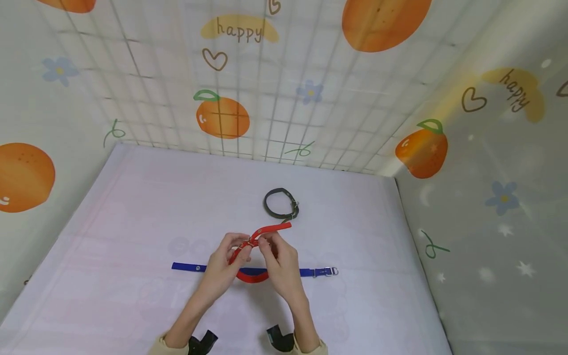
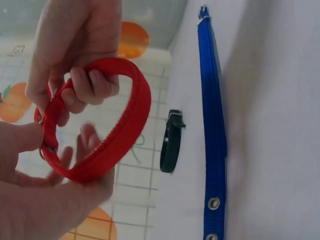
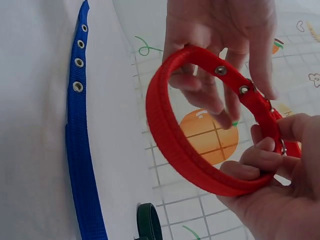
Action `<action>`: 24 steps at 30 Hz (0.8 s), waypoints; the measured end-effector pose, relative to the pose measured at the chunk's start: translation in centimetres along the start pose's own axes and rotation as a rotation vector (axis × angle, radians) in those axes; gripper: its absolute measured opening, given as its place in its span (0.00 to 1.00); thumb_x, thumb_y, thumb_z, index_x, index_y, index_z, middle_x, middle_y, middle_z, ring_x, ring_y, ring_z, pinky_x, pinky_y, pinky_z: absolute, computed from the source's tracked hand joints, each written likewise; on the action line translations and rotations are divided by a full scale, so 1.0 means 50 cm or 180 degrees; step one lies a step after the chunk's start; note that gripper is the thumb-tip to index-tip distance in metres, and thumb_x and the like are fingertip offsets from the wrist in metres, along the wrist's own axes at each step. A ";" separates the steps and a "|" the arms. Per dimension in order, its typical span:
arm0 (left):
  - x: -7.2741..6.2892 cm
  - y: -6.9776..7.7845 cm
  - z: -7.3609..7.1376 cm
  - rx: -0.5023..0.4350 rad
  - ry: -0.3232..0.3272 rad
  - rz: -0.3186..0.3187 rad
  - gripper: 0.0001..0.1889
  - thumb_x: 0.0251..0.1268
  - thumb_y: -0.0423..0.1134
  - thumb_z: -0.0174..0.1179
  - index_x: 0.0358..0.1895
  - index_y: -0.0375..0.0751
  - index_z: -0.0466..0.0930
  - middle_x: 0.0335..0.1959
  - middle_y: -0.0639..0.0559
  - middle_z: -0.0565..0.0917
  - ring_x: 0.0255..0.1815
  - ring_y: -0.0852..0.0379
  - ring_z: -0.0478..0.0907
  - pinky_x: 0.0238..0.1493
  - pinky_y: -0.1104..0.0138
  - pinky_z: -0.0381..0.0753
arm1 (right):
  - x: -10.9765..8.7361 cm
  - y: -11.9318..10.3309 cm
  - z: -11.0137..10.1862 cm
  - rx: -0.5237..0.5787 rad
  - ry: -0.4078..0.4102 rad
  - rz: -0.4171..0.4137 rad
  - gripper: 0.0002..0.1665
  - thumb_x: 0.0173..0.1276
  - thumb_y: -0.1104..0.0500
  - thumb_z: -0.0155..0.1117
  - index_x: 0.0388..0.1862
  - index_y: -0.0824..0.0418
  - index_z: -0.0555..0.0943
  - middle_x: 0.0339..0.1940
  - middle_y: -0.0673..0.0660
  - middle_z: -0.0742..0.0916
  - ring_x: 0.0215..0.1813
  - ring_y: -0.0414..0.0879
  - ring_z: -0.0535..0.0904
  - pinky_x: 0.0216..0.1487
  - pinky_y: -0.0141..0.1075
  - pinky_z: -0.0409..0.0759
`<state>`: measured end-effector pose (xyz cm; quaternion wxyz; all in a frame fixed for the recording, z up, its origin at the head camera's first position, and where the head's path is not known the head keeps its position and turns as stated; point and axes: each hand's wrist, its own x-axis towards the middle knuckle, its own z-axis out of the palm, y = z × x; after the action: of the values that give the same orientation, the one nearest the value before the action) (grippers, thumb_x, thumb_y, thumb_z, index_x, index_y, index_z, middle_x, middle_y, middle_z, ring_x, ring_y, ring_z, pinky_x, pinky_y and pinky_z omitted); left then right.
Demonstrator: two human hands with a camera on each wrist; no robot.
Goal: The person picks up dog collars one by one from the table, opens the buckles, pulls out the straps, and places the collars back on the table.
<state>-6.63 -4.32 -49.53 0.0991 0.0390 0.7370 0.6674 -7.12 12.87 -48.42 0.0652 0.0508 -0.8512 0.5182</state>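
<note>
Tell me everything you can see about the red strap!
The red strap looks like woven fabric, with stitching along its edge. It is bent into a round loop, with silvery metal fittings where it overlaps and metal-rimmed eyelets nearby. Its loose tail sticks out toward the person's right. The left hand and right hand both hold it near the fittings, up off the table. In the head view, it covers part of the blue strap.

The red collar [image 3: 172, 155] is woven cloth, metal-eyeleted.
</note>
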 end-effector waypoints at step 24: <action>0.000 -0.002 -0.006 0.0173 -0.0029 -0.0302 0.17 0.82 0.53 0.60 0.40 0.44 0.76 0.20 0.55 0.70 0.21 0.61 0.66 0.23 0.71 0.59 | -0.007 0.001 -0.004 0.0276 0.0212 0.0299 0.14 0.86 0.49 0.57 0.52 0.56 0.85 0.27 0.56 0.82 0.29 0.42 0.77 0.29 0.30 0.72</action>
<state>-6.70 -4.62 -49.60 0.1330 0.0098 0.7555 0.6415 -6.78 13.06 -48.43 0.0669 -0.0038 -0.8268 0.5585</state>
